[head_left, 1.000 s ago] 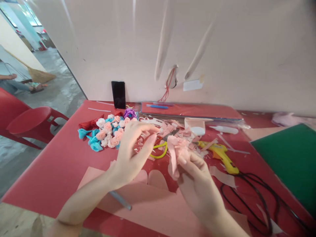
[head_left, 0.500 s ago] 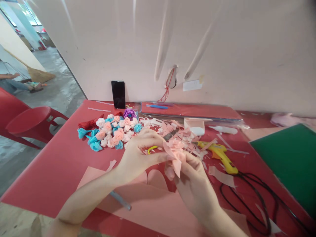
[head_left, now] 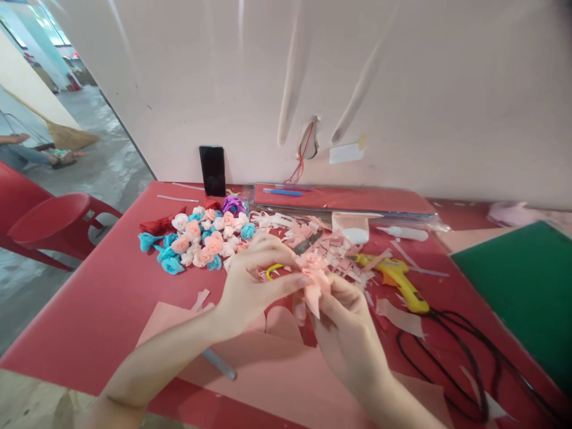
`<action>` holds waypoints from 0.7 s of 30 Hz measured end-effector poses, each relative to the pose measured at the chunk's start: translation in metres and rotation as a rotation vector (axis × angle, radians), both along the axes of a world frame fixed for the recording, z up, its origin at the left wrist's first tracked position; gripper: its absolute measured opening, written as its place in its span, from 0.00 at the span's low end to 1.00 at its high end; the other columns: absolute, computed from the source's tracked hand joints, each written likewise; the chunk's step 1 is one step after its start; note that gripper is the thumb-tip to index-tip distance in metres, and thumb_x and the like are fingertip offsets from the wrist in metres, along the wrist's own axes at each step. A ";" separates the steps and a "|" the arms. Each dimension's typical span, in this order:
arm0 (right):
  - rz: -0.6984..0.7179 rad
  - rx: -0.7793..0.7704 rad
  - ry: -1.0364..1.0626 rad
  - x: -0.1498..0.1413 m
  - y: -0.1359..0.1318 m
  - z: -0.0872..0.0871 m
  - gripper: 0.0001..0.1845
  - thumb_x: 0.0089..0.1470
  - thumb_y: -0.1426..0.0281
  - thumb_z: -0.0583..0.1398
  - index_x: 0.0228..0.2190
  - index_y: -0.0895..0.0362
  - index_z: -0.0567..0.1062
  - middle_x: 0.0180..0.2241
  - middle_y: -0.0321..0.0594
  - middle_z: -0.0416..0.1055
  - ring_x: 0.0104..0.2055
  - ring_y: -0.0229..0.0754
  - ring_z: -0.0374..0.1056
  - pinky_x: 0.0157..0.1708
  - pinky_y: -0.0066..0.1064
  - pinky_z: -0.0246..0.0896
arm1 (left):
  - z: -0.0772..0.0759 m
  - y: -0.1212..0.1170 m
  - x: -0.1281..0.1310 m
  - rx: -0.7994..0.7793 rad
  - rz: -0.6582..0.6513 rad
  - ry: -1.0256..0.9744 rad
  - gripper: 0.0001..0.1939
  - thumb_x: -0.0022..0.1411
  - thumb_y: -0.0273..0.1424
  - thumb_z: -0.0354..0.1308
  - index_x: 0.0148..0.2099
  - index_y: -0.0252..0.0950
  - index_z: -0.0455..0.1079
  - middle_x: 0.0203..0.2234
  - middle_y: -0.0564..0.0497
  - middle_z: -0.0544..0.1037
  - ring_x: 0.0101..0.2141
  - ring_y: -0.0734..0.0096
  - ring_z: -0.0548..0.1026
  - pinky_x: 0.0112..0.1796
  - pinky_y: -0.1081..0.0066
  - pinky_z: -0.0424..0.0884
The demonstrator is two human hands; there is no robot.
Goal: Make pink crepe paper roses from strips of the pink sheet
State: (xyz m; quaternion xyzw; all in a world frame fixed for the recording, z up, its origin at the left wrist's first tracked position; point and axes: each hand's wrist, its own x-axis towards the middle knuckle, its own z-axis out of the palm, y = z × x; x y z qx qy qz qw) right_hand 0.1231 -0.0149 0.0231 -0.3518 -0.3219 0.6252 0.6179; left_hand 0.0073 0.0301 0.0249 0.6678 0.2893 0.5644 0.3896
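Observation:
Between my two hands is a pink paper flower (head_left: 315, 277) with ruffled petals and a pointed piece hanging down. My left hand (head_left: 259, 277) pinches its left side between thumb and fingers. From below and the right, my right hand (head_left: 348, 322) grips its base; some of those fingers are hidden behind it. Beneath the hands lies a large pink paper sheet (head_left: 268, 372), with rounded pink petal pieces (head_left: 282, 325) on it. Scissors with a yellow handle (head_left: 273, 271) show partly behind my left hand, among pink paper scraps (head_left: 330, 241).
Finished paper flowers (head_left: 196, 238) in several colours are heaped at left. A yellow glue gun (head_left: 402, 283) with a black cord lies at right, near a green board (head_left: 518, 298). A phone (head_left: 213, 171) leans on the wall. A red chair (head_left: 49, 220) and a seated person are at far left.
The pink flower has turned slightly in my fingers, and its ruffled top now looks more bunched. Both hands keep their hold, with the whole view shifted slightly.

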 end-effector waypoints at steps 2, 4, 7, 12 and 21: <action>0.002 0.006 -0.002 0.000 0.000 -0.002 0.12 0.41 0.66 0.67 0.14 0.56 0.72 0.13 0.29 0.62 0.15 0.30 0.59 0.17 0.21 0.60 | -0.002 -0.001 0.001 0.008 0.015 -0.008 0.12 0.55 0.36 0.61 0.23 0.37 0.69 0.21 0.52 0.72 0.29 0.71 0.67 0.32 0.67 0.67; -0.003 0.026 -0.039 0.002 -0.001 -0.003 0.11 0.43 0.67 0.66 0.16 0.55 0.73 0.14 0.30 0.64 0.16 0.30 0.60 0.18 0.21 0.60 | -0.004 -0.001 0.002 0.033 0.039 -0.019 0.11 0.55 0.35 0.60 0.24 0.37 0.68 0.21 0.53 0.71 0.28 0.71 0.67 0.32 0.66 0.67; -0.081 0.144 -0.254 0.004 -0.002 -0.004 0.07 0.48 0.69 0.63 0.21 0.54 0.77 0.19 0.33 0.69 0.22 0.32 0.63 0.23 0.23 0.61 | -0.006 -0.001 0.002 0.064 0.085 -0.033 0.09 0.56 0.32 0.59 0.25 0.38 0.68 0.20 0.53 0.71 0.28 0.71 0.65 0.32 0.65 0.66; -0.142 0.328 -0.565 0.006 -0.004 -0.002 0.07 0.50 0.67 0.61 0.23 0.55 0.76 0.23 0.37 0.71 0.26 0.38 0.67 0.25 0.27 0.63 | -0.008 -0.002 0.004 0.091 0.137 -0.035 0.08 0.55 0.29 0.57 0.24 0.38 0.64 0.21 0.52 0.71 0.29 0.70 0.65 0.33 0.63 0.67; -0.371 0.544 -0.933 0.009 -0.007 0.009 0.08 0.46 0.79 0.59 0.24 0.54 0.73 0.24 0.34 0.74 0.24 0.36 0.69 0.24 0.24 0.66 | -0.003 -0.004 0.003 0.082 -0.029 -0.029 0.07 0.56 0.31 0.56 0.26 0.38 0.64 0.21 0.54 0.69 0.28 0.72 0.65 0.33 0.67 0.65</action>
